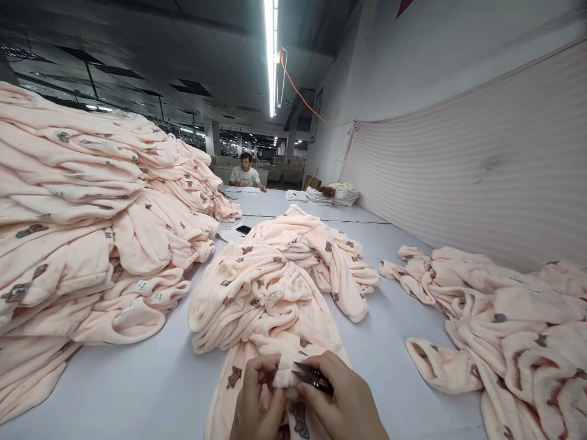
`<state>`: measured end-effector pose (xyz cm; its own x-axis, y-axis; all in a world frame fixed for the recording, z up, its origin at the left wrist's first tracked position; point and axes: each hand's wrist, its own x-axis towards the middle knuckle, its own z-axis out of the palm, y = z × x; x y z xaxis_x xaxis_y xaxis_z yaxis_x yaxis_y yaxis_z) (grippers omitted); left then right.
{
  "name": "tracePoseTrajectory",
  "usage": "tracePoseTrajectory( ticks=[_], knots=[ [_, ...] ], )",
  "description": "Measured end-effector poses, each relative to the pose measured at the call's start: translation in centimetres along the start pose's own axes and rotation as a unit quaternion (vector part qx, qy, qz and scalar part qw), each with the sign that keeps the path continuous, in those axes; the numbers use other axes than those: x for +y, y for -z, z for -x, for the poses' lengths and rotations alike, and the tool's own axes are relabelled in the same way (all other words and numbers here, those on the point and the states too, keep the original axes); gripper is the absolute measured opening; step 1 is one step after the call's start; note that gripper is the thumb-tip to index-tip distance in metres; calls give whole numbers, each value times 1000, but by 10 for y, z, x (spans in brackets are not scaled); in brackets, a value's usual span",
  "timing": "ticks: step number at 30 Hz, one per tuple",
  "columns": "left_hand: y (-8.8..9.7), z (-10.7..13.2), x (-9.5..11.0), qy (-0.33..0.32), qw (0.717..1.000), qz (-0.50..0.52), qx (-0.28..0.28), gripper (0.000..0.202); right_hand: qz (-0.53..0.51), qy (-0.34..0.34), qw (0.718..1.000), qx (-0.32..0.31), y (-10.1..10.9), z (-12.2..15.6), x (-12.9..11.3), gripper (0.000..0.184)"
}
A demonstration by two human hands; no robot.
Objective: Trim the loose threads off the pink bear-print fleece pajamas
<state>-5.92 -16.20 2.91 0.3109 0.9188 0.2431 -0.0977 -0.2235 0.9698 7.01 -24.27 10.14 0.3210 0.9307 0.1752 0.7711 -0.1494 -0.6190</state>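
A pink fleece garment point(275, 305) with small brown bear prints lies bunched on the white table, running toward me. My left hand point(257, 400) pinches a fold of its near edge. My right hand point(342, 403) is closed round small dark thread snips point(312, 376), whose blades point left at the pinched fold. Both hands sit at the bottom centre of the view, close together over the cloth.
A tall stack of the same pink garments point(82, 232) fills the left side. Another loose heap point(504, 324) lies at the right by the ribbed wall covering. A phone point(243, 230) lies mid-table. Folded white piles point(337, 194) and a seated person point(246, 173) are at the far end.
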Motion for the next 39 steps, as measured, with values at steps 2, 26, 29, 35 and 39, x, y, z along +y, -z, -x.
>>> tracePoseTrajectory(
  ticks=[2, 26, 29, 35, 39],
  knots=[
    [0, 1, -2, -1, 1000, 11, 0, 25, 36, 22, 999, -4, -3, 0, 4, 22],
    [2, -6, 20, 40, 996, 74, -42, 24, 47, 42, 992, 109, -17, 4, 15, 27],
    [-3, -10, 23, 76, 988, 110, -80, 24, 60, 22, 993, 103, -16, -1, 19, 16],
    [-12, -29, 23, 223, 931, 210, -201, 31, 23, -36, 990, 131, 0, -24, 16, 9],
    [-9, -39, 24, 234, 929, 209, -198, 36, -41, -52, 994, 91, 4, -21, 17, 9]
  ],
)
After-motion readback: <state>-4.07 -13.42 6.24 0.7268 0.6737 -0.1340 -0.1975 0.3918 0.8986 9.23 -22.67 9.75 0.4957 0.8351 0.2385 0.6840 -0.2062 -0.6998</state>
